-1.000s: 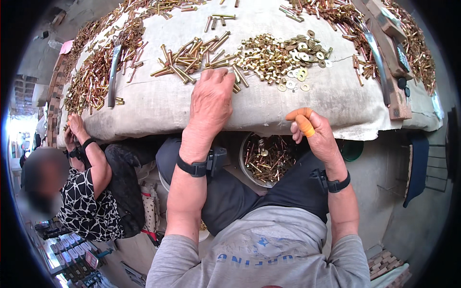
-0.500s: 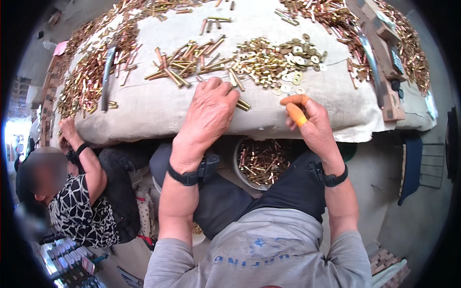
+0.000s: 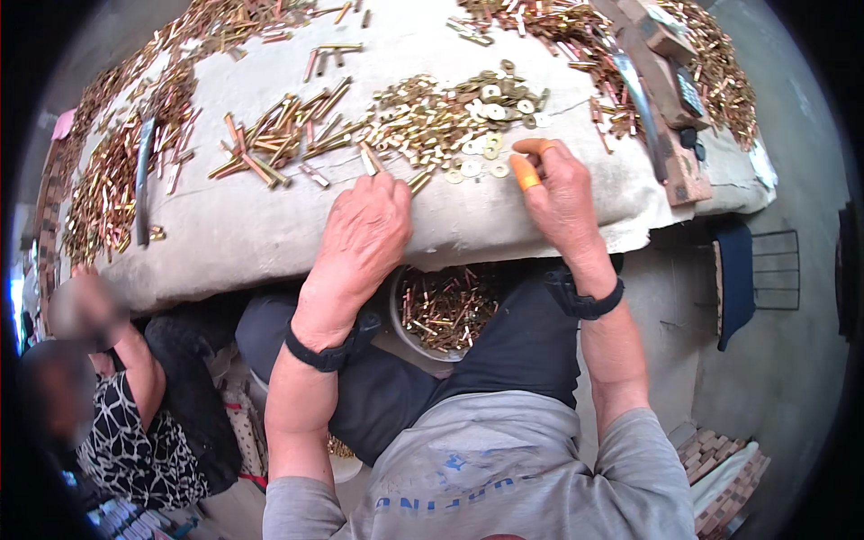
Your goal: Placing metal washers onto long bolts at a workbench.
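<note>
My left hand (image 3: 367, 220) is closed, its knuckles up, over the near part of the cloth-covered table. What its curled fingers hold, if anything, is hidden. Just beyond its fingertips lie a few brass-coloured metal tubes (image 3: 370, 160), and farther left is a loose pile of long bolt-like metal pieces (image 3: 279, 135). My right hand (image 3: 560, 193) wears orange finger covers on thumb and forefinger. Those two are slightly apart, with nothing visible between them, close beside flat round washers (image 3: 498, 169). A heap of small brass-coloured nuts or sleeves (image 3: 409, 121) spreads between the hands, farther back.
Large heaps of metal fasteners (image 3: 117, 193) cover the table's left side, next to a curved metal strip (image 3: 144, 180). Another strip (image 3: 637, 108) and bricks (image 3: 688, 184) stand at right. A bucket of fasteners (image 3: 447, 310) sits below the edge. A co-worker (image 3: 144, 432) sits at left.
The view has swung, so the table's contents sit farther left. My right hand has moved farther in, alongside the washers. My left hand has drawn back slightly toward the table's near edge, still closed.
</note>
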